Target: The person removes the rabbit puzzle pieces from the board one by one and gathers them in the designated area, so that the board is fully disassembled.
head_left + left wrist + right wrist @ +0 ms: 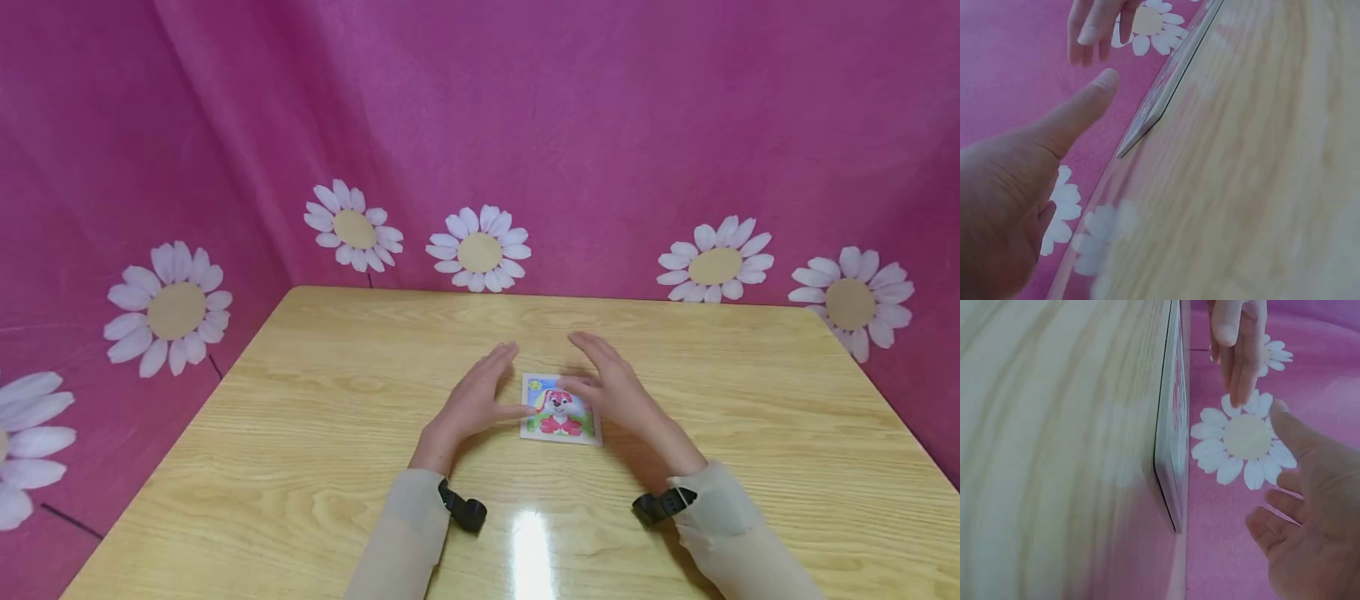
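Observation:
A small square picture board [561, 421], showing a pink and white cartoon dog, lies flat on the wooden table. My left hand [480, 396] is at its left side, thumb spread from the fingers and overlapping the board's edge in the head view. On the other side is my right hand [615, 387], its thumb and fingers also apart, covering the upper right corner from above. Both palms face inward with nothing held. In the left wrist view the board [1163, 94] appears edge-on below the left thumb. The right wrist view shows its thin side [1169, 444] near the right hand [1319, 512].
The glossy wooden table [300, 433] stretches out on all sides of the board. Behind and to the left hangs a pink cloth [480, 100] printed with white daisies. A black strap with a small camera sits on each wrist.

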Demonstrator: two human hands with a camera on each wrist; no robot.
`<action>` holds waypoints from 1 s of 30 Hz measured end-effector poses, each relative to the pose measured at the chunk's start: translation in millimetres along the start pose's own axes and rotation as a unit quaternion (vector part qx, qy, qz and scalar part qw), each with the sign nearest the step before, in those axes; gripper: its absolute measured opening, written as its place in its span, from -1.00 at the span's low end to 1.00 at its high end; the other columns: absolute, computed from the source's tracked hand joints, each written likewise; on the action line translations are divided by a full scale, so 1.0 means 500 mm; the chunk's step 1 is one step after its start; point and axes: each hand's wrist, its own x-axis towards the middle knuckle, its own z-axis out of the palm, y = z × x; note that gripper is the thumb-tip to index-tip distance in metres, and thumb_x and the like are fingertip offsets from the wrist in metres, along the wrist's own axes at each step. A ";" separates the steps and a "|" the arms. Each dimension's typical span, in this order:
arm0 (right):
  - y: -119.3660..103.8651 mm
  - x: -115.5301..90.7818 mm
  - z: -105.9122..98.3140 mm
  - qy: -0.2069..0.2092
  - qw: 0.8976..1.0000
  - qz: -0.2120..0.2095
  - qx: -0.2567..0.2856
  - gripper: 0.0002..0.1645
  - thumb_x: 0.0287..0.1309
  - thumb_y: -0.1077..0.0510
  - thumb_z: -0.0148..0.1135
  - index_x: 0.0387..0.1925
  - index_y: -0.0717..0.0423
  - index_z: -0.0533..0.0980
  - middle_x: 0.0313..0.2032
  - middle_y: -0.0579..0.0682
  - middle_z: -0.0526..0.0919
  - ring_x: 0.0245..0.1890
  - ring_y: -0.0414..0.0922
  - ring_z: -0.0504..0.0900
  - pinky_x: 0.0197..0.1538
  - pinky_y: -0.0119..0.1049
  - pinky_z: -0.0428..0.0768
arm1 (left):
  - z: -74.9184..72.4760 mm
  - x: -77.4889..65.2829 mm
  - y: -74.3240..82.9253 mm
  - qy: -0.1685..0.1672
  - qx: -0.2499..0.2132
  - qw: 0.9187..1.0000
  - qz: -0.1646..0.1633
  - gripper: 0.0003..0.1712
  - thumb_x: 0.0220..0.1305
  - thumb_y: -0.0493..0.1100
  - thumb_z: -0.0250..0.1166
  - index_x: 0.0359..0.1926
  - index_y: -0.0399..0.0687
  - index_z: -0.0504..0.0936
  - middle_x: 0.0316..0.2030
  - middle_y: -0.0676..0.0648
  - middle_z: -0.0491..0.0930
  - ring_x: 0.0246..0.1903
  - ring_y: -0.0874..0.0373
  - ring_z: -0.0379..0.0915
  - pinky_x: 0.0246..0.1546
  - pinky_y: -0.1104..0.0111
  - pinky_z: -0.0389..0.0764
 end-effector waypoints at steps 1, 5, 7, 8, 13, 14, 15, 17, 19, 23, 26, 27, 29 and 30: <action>0.000 0.001 0.002 -0.002 1.000 -0.008 0.000 -0.11 0.14 0.07 0.40 0.41 0.26 0.23 0.39 0.26 0.29 0.39 0.22 0.30 0.28 0.12 0.49 | 0.001 0.000 -0.001 -0.006 -0.004 1.000 -0.003 0.15 0.08 0.23 0.43 0.55 0.14 -0.01 0.56 0.10 -0.05 0.56 0.15 -0.20 0.55 0.10 0.02; 0.002 0.008 0.014 -0.002 0.999 -0.038 -0.009 -0.20 0.09 0.13 0.43 0.30 0.35 0.34 0.24 0.30 0.45 0.17 0.23 0.53 0.11 0.08 0.63 | 0.005 0.001 -0.004 -0.025 -0.011 1.000 -0.005 0.08 0.14 0.23 0.39 0.54 0.17 0.03 0.55 0.10 -0.01 0.56 0.16 -0.15 0.54 0.09 0.07; 0.005 0.011 0.021 -0.003 0.998 -0.056 -0.015 -0.25 0.08 0.16 0.43 0.25 0.40 0.38 0.15 0.32 0.51 0.03 0.21 0.61 0.03 0.05 0.67 | 0.006 0.000 -0.004 -0.033 -0.010 0.999 -0.003 0.04 0.16 0.23 0.37 0.54 0.17 0.06 0.55 0.09 0.02 0.55 0.15 -0.13 0.53 0.08 0.08; 0.006 0.013 0.024 -0.007 0.998 -0.059 -0.014 -0.27 0.07 0.16 0.43 0.23 0.41 0.40 0.12 0.32 0.53 -0.03 0.19 0.64 -0.01 0.02 0.69 | 0.006 -0.001 -0.004 -0.037 -0.008 0.999 -0.003 0.02 0.16 0.24 0.36 0.53 0.18 0.07 0.55 0.09 0.03 0.55 0.15 -0.13 0.53 0.08 0.09; 0.007 0.020 0.038 -0.031 0.997 -0.067 -0.008 -0.38 0.08 0.18 0.42 0.13 0.43 0.47 -0.01 0.29 0.58 -0.10 0.14 0.67 -0.10 -0.11 0.73 | 0.010 -0.004 -0.005 -0.057 -0.002 0.998 -0.005 -0.01 0.16 0.26 0.35 0.52 0.18 0.12 0.54 0.07 0.05 0.55 0.13 -0.11 0.52 0.05 0.11; 0.006 0.022 0.040 -0.033 0.997 -0.068 -0.007 -0.40 0.08 0.18 0.43 0.10 0.43 0.48 -0.03 0.28 0.59 -0.10 0.14 0.68 -0.10 -0.11 0.73 | 0.011 -0.004 -0.006 -0.060 -0.001 0.998 -0.005 -0.02 0.16 0.26 0.35 0.51 0.18 0.13 0.54 0.06 0.05 0.55 0.12 -0.11 0.52 0.05 0.11; 0.006 0.023 0.042 -0.035 0.997 -0.069 -0.010 -0.42 0.08 0.18 0.43 0.09 0.43 0.50 -0.05 0.26 0.60 -0.09 0.13 0.67 -0.10 -0.12 0.73 | 0.012 -0.004 -0.007 -0.062 0.000 0.998 -0.005 -0.02 0.16 0.26 0.35 0.51 0.18 0.14 0.54 0.06 0.06 0.55 0.12 -0.11 0.52 0.05 0.11; 0.005 0.026 0.045 -0.039 0.996 -0.072 -0.016 -0.45 0.07 0.18 0.44 0.05 0.41 0.52 -0.10 0.24 0.61 -0.12 0.10 0.67 -0.11 -0.15 0.73 | 0.014 -0.004 -0.008 -0.068 0.005 0.998 -0.003 -0.03 0.16 0.27 0.35 0.50 0.17 0.16 0.54 0.06 0.07 0.55 0.11 -0.10 0.52 0.06 0.11; 0.005 0.029 0.047 -0.044 0.996 -0.072 -0.023 -0.48 0.07 0.17 0.44 0.02 0.40 0.54 -0.13 0.21 0.61 -0.18 0.04 0.65 -0.16 -0.22 0.71 | 0.016 -0.003 -0.010 -0.072 0.009 0.997 0.000 -0.05 0.17 0.27 0.34 0.50 0.15 0.18 0.53 0.07 0.08 0.55 0.11 -0.10 0.53 0.07 0.10; 0.005 0.035 0.051 -0.060 0.996 -0.056 -0.032 -0.53 0.06 0.15 0.45 -0.04 0.34 0.57 -0.17 0.16 0.60 -0.27 -0.05 0.56 -0.25 -0.37 0.56 | 0.019 0.000 -0.013 -0.078 0.016 0.997 0.001 -0.08 0.18 0.27 0.33 0.48 0.14 0.21 0.52 0.08 0.11 0.55 0.12 -0.10 0.54 0.09 0.08; 0.007 0.039 0.054 -0.072 0.996 -0.044 -0.040 -0.57 0.06 0.14 0.45 -0.07 0.31 0.59 -0.19 0.13 0.59 -0.26 -0.08 0.53 -0.22 -0.36 0.52 | 0.021 0.001 -0.015 -0.079 0.016 0.997 -0.004 -0.08 0.18 0.28 0.33 0.48 0.15 0.23 0.52 0.08 0.12 0.55 0.12 -0.10 0.54 0.08 0.07; 0.008 0.040 0.054 -0.075 0.995 -0.040 -0.042 -0.58 0.07 0.14 0.45 -0.08 0.30 0.59 -0.20 0.13 0.59 -0.26 -0.08 0.52 -0.20 -0.34 0.53 | 0.021 0.001 -0.015 -0.079 0.014 0.997 -0.005 -0.08 0.18 0.29 0.32 0.48 0.15 0.23 0.52 0.08 0.12 0.55 0.12 -0.10 0.54 0.08 0.07; 0.009 0.042 0.056 -0.083 0.995 -0.036 -0.044 -0.60 0.07 0.14 0.44 -0.09 0.30 0.59 -0.20 0.12 0.58 -0.24 -0.08 0.53 -0.15 -0.29 0.56 | 0.022 0.002 -0.015 -0.078 0.010 0.997 -0.007 -0.08 0.17 0.29 0.32 0.48 0.15 0.23 0.52 0.08 0.11 0.55 0.11 -0.10 0.54 0.06 0.07; 0.010 0.043 0.057 -0.088 0.994 -0.035 -0.045 -0.61 0.08 0.14 0.44 -0.10 0.30 0.59 -0.20 0.12 0.58 -0.24 -0.09 0.53 -0.14 -0.28 0.57 | 0.023 0.001 -0.015 -0.078 0.008 0.997 -0.007 -0.08 0.17 0.30 0.32 0.47 0.15 0.23 0.52 0.07 0.11 0.55 0.10 -0.09 0.54 0.06 0.07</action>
